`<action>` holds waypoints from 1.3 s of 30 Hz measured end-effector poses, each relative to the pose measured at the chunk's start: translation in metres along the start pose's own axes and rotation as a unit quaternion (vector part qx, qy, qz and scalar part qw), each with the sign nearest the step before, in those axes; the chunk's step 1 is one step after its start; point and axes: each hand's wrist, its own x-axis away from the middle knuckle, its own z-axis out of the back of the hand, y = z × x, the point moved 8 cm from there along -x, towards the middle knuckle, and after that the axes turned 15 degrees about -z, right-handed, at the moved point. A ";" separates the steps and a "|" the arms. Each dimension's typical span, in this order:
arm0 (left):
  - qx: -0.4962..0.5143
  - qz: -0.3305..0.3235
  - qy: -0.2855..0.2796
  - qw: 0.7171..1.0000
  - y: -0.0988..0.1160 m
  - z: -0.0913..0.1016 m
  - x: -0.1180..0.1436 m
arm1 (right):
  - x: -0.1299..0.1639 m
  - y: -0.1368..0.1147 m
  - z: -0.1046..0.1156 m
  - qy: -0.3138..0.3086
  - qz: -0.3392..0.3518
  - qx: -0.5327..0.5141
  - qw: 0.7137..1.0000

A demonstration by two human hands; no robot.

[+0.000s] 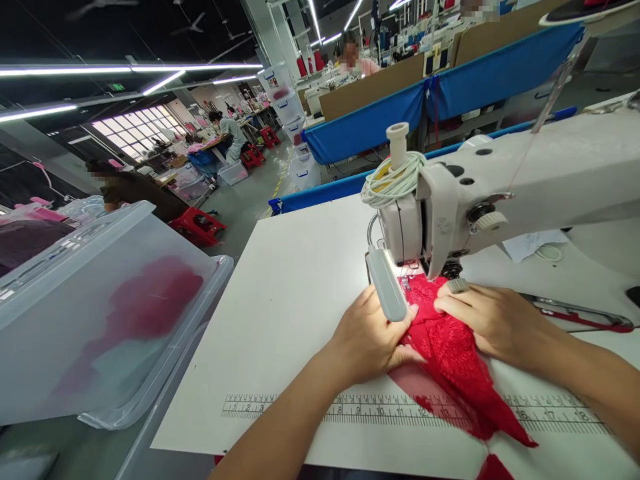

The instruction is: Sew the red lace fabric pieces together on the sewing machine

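Note:
A piece of red lace fabric (453, 363) lies on the white sewing table (285, 313), running from under the needle of the white sewing machine (500, 193) down past the table's front edge. My left hand (367, 337) presses on the fabric's left edge, beside the machine's lit grey guard (389, 285). On the fabric's right side rests my right hand (493, 320), its fingers flat and a ring-like thimble on the forefinger. The needle itself is hidden behind the guard and the fingers.
A clear plastic bin (100, 313) with red fabric inside stands at the table's left. A printed ruler (380, 408) runs along the front edge. Paper (533, 243) and a red-handled tool (580, 312) lie at the right. Other people work at far tables.

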 end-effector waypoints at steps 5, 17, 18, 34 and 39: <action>0.018 -0.010 -0.054 0.998 0.004 -0.007 -0.006 | -0.004 -0.005 0.006 0.031 0.013 0.039 0.999; 0.034 0.077 -0.037 0.996 0.001 -0.007 -0.004 | -0.002 -0.002 0.004 0.035 -0.005 0.023 0.999; 0.043 0.085 -0.032 0.995 0.000 -0.007 -0.004 | -0.002 -0.002 0.004 0.031 -0.005 0.025 0.999; -0.028 0.050 0.022 0.998 0.011 0.001 0.001 | -0.004 -0.001 0.007 0.008 -0.012 0.049 0.999; -0.046 0.048 0.013 0.998 0.014 0.001 0.001 | -0.002 -0.001 0.009 0.040 -0.007 0.039 0.998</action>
